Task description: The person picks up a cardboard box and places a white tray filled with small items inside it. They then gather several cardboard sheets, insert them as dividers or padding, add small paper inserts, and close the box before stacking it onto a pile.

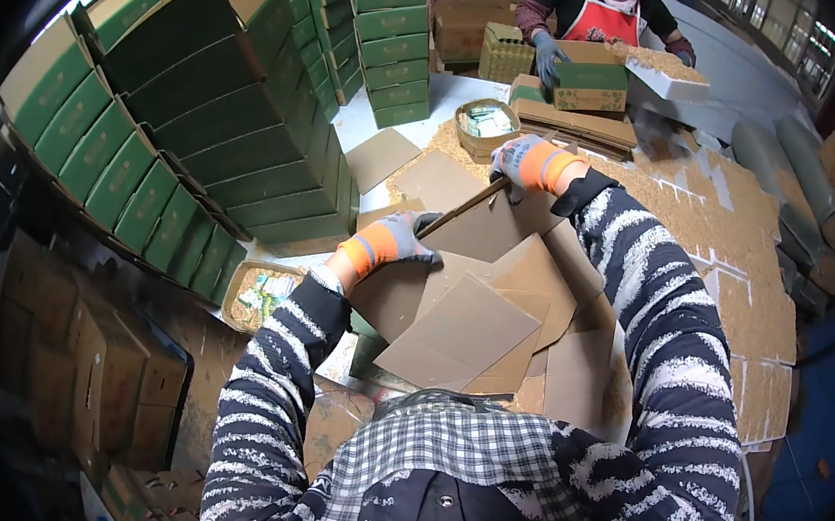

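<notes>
My left hand (391, 242), in a grey and orange work glove, grips the left end of a brown cardboard piece (476, 228). At its far right corner my right hand (530, 166), gloved alike, is closed on the same piece. The cardboard stands tilted, its upper edge running between both hands; its lower part is hidden among other sheets. Loose flat cardboard sheets (462, 333) lie overlapping just in front of me, below the hands. Some fingertips are hidden behind the cardboard.
Tall stacks of green boxes (239, 133) rise at the left. Small baskets with packets stand beyond my right hand (488, 125) and at the near left (261, 296). Across the table, a person in a red apron (601, 22) touches a green carton (591, 86). Straw-coloured material (682, 226) covers the right side.
</notes>
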